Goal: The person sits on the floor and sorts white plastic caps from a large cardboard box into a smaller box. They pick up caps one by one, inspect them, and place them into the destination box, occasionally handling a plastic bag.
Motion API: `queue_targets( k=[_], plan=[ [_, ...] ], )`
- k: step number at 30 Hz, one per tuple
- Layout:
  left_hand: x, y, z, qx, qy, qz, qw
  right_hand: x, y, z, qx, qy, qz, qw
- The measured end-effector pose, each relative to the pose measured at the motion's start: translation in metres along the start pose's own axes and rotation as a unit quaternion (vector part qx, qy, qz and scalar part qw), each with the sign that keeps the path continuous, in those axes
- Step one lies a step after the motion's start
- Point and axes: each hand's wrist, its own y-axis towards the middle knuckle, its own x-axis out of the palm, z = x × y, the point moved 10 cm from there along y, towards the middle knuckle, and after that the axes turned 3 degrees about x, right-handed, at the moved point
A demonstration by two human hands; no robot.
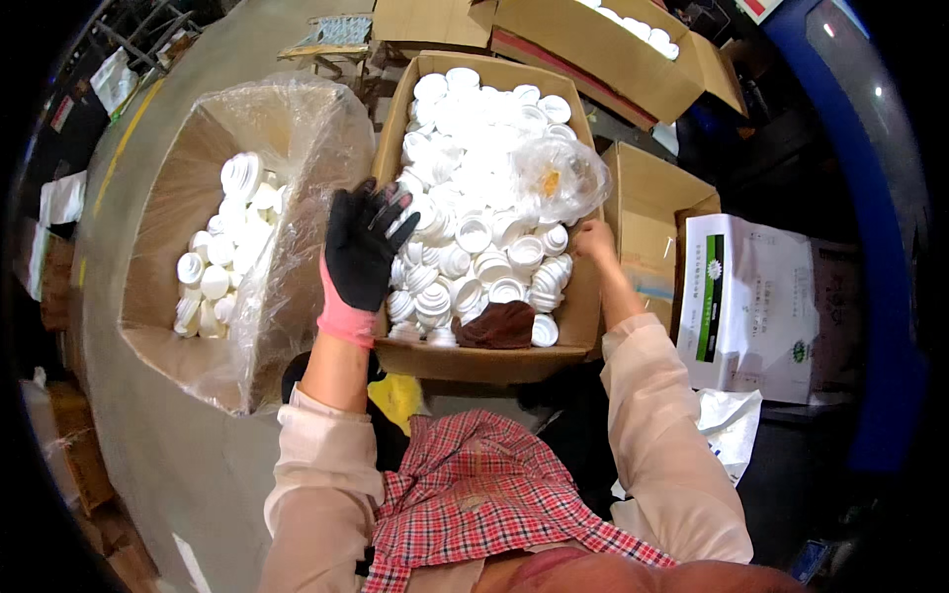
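A cardboard box (474, 363) full of white ribbed plastic caps (473, 233) stands right before me. My left hand (363, 248), in a black-coated glove with a pink cuff, is spread over its left rim. Its fingers are apart and hold nothing; whether they touch the rim is unclear. At the right rim is my bare right hand (595, 239), fingers curled; what they grip, if anything, is hidden. Just above that hand a crumpled clear plastic bag (563, 178) with something orange in it lies on the caps. A dark brown cloth-like piece (497, 326) rests at the near end.
To the left, a plastic-lined carton (159, 296) holds more white pieces (219, 252). Another carton (608, 55) with white items stands at the far right. An open box (656, 178) and a printed white carton (749, 311) sit to my right, near a blue machine (867, 222).
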Motion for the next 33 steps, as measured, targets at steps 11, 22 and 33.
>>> queue_targets(
  k=[11, 22, 33],
  plan=[
    [0.018, -0.011, -0.013, -0.048, 0.173, 0.031, 0.983, 0.049, 0.049, -0.063, 0.103, -0.034, 0.158, 0.981],
    [0.021, -0.012, 0.002, -0.002, 0.41, 0.026, 0.912, 0.031, 0.006, -0.159, -0.193, 0.21, 0.107, 0.953],
    [0.078, -0.018, -0.01, 0.099, 0.541, -0.096, 0.83, -0.072, -0.208, -0.263, -0.308, 0.513, -0.229, 0.768]
  ],
)
